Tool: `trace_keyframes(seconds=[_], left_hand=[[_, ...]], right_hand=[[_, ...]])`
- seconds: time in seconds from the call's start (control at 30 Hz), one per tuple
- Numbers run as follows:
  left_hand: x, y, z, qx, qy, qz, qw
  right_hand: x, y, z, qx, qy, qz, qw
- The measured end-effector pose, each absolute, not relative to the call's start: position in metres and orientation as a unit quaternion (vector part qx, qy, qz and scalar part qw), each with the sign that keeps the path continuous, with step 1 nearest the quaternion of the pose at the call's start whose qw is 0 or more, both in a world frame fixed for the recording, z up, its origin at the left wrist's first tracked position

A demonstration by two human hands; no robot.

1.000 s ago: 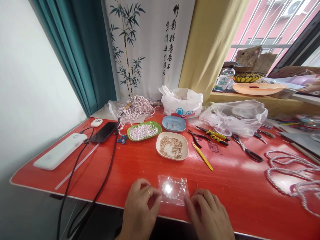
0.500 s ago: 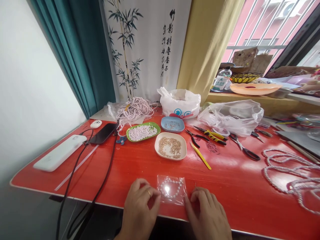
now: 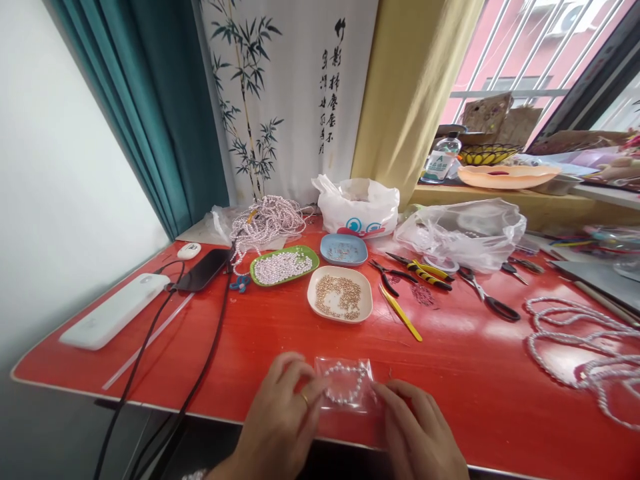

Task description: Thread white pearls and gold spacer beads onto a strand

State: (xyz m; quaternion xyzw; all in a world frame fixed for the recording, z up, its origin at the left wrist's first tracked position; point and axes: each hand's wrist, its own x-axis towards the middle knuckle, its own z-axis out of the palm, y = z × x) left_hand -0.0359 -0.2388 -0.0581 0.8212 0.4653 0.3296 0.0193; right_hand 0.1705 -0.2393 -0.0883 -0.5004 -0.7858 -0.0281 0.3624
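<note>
The fingers (image 3: pixel 299 381) of the left hand (image 3: pixel 280 420) are bent and drawn together on the left edge of a small clear bag (image 3: pixel 361 365). One finger wears a gold ring (image 3: pixel 305 399). The fingers (image 3: pixel 396 393) of the right hand (image 3: pixel 423 433) close in the same way on the bag's right edge, so both hands have hold of it. The bag lies flat on the red bench (image 3: pixel 450 373), close to the near edge. It is glossy and see-through, and inside it sits a pearl bracelet (image 3: pixel 345 393) of small white beads curled into a loop.

Farther back on the bench stand three shallow dishes:
- a cream dish (image 3: pixel 340 297) of gold beads,
- a green dish (image 3: pixel 283 265) of pearls,
- a blue dish (image 3: pixel 343 249) behind the cream one.

To their right lie yellow tweezers (image 3: pixel 400 312), yellow-handled pliers (image 3: pixel 423 271) and black scissors (image 3: pixel 490 300). Long pearl strands (image 3: pixel 575 333) coil at the far right.

On the left are a white power bank (image 3: pixel 115 310), a dark phone (image 3: pixel 203 269) and black cables (image 3: pixel 200 360) that trail off the front edge. A heap of pearl strings (image 3: pixel 265 220), a white plastic bag (image 3: pixel 357 207) and a crumpled clear bag (image 3: pixel 465 233) line the back.

Behind the bench hang a teal curtain (image 3: pixel 150 100), a bamboo scroll (image 3: pixel 285 87) with ink characters and a yellow curtain (image 3: pixel 415 87). At the right a sill holds an orange tray (image 3: pixel 507 176) and a bottle (image 3: pixel 440 160), below the window bars (image 3: pixel 525 60).
</note>
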Motion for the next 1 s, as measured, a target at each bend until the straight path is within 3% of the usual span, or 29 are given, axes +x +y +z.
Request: trace_keyframes(seconds=[0.2,0.43,0.53,0.63,0.8,0.9,1.0], left_hand=[[-0.031,-0.236,-0.064,0.872,0.387,0.291,-0.066],[-0.033,-0.224,-0.059,0.883,0.305,0.302,-0.190],[-0.033,-0.213,-0.049,0.890,0.290,0.297,-0.189],[-0.031,-0.196,-0.032,0.889,0.282,0.307,-0.187],[-0.032,-0.165,-0.007,0.873,0.273,0.328,-0.237],[-0.036,-0.147,-0.007,0.890,0.254,0.285,-0.251],[-0.041,-0.131,-0.014,0.896,0.263,0.267,-0.237]], right_hand=[[0.172,-0.238,-0.083,-0.472,-0.837,-0.113,0.253],[0.164,-0.226,-0.072,-0.416,-0.854,-0.130,0.286],[0.166,-0.220,-0.057,-0.386,-0.863,-0.114,0.305],[0.185,-0.204,-0.035,-0.375,-0.881,-0.104,0.269],[0.273,-0.117,0.008,-0.406,-0.854,-0.227,0.232],[0.331,-0.045,0.033,-0.518,-0.785,-0.307,0.145],[0.361,0.004,0.047,-0.562,-0.739,-0.341,0.148]])
